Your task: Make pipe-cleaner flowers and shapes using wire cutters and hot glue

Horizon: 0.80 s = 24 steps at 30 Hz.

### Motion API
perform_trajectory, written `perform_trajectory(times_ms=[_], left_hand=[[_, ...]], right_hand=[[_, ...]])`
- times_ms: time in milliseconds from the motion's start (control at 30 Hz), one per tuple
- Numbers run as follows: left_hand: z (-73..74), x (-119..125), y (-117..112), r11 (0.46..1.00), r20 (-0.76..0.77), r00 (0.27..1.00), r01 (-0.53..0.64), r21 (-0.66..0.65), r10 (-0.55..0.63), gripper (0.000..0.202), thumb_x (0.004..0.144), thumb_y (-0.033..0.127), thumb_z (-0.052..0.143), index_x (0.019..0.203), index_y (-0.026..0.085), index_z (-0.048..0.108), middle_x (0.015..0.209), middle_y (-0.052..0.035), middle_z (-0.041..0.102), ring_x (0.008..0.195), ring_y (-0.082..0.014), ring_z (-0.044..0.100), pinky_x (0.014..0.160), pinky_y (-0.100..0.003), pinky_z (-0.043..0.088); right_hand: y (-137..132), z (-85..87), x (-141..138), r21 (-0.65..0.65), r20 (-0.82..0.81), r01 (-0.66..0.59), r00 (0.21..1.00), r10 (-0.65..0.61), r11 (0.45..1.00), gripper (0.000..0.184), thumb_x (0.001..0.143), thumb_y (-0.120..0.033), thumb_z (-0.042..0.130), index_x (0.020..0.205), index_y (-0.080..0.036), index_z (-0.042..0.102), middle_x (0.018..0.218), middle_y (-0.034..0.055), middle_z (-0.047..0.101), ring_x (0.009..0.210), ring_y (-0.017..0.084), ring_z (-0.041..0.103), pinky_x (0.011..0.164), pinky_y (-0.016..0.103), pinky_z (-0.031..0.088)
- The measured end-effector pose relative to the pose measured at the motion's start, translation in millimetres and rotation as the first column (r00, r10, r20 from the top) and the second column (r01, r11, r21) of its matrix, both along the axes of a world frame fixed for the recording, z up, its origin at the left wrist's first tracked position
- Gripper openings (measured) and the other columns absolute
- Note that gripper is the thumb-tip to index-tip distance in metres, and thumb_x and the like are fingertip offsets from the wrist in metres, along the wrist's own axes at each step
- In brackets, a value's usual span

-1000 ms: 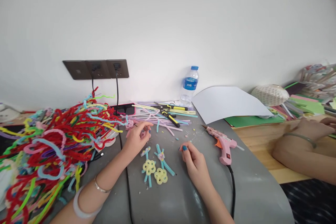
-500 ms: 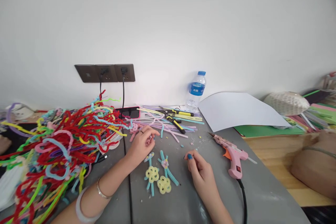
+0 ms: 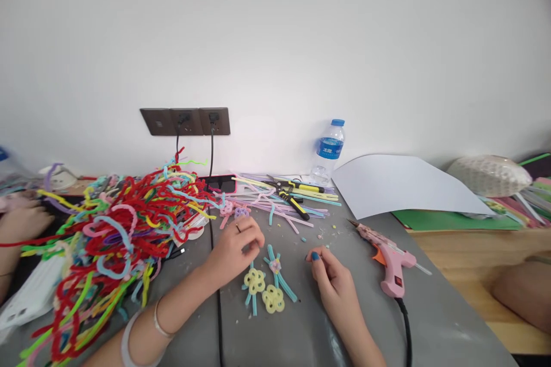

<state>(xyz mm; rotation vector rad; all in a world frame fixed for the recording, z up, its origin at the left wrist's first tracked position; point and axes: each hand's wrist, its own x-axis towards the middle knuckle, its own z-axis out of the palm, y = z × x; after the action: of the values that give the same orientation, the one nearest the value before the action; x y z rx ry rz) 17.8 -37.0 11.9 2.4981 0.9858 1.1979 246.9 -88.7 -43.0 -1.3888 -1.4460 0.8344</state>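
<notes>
My left hand [image 3: 236, 248] rests on the grey table [image 3: 327, 327] with its fingers curled over something small that I cannot make out, just above two yellow-and-blue pipe-cleaner flowers [image 3: 263, 288]. My right hand [image 3: 332, 278] lies to the right of the flowers, thumb and finger pinched together; nothing is visible between them. A pink glue gun [image 3: 387, 252] lies on the table further right of that hand.
A big heap of coloured pipe cleaners [image 3: 112, 235] fills the left. Loose pastel pipe cleaners, yellow-handled pliers [image 3: 295, 203], a phone [image 3: 221, 183] and a water bottle [image 3: 327, 152] sit by the wall. White paper [image 3: 400, 183] lies right. Other people's hands show at far left [image 3: 21, 221] and an arm at far right [image 3: 523, 292].
My left hand has drawn back from the pink pieces toward the flowers and closed more. The view has swung left, bringing a person's hand at far left into view.
</notes>
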Motion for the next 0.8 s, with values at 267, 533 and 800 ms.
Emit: perform_trajectory(times_ms=[267, 533, 800], left_hand=[[3.0, -23, -41, 1.0, -0.135, 0.991, -0.003, 0.001, 0.003, 0.026, 0.087, -0.002, 0.046, 0.073, 0.02, 0.049, 0.075, 0.0019, 0.053, 0.073, -0.0126, 0.05, 0.074, -0.027, 0.042], [22.8, -32, -54, 0.976, -0.205, 0.977, -0.093, -0.198, 0.052, 0.03, 0.08, -0.006, 0.037, 0.084, 0.021, 0.05, 0.087, -0.0014, 0.052, 0.082, -0.0154, 0.055, 0.076, -0.026, 0.045], [37.2, -30, -60, 0.956, -0.178, 0.974, -0.179, -0.231, 0.139, 0.031, 0.082, -0.005, 0.033, 0.083, 0.022, 0.05, 0.087, -0.0018, 0.052, 0.083, -0.0161, 0.058, 0.077, -0.026, 0.046]], right_hand=[[-1, -0.1, 1, -0.004, 0.039, 0.002, 0.999, -0.002, 1.0, 0.04, 0.096, -0.055, 0.038, 0.079, -0.022, 0.053, 0.056, -0.0068, 0.025, 0.048, 0.013, 0.026, 0.046, 0.025, 0.02], [-2, -2.7, 1, -0.009, 0.056, 0.021, 0.998, -0.02, 1.0, 0.042, 0.095, -0.057, 0.04, 0.079, -0.022, 0.055, 0.055, -0.0066, 0.026, 0.048, 0.013, 0.027, 0.046, 0.025, 0.021], [-2, -6.0, 4, -0.003, 0.077, 0.012, 0.997, -0.011, 1.0, 0.04, 0.095, -0.057, 0.042, 0.081, -0.022, 0.054, 0.054, -0.0068, 0.027, 0.046, 0.013, 0.027, 0.044, 0.025, 0.021]])
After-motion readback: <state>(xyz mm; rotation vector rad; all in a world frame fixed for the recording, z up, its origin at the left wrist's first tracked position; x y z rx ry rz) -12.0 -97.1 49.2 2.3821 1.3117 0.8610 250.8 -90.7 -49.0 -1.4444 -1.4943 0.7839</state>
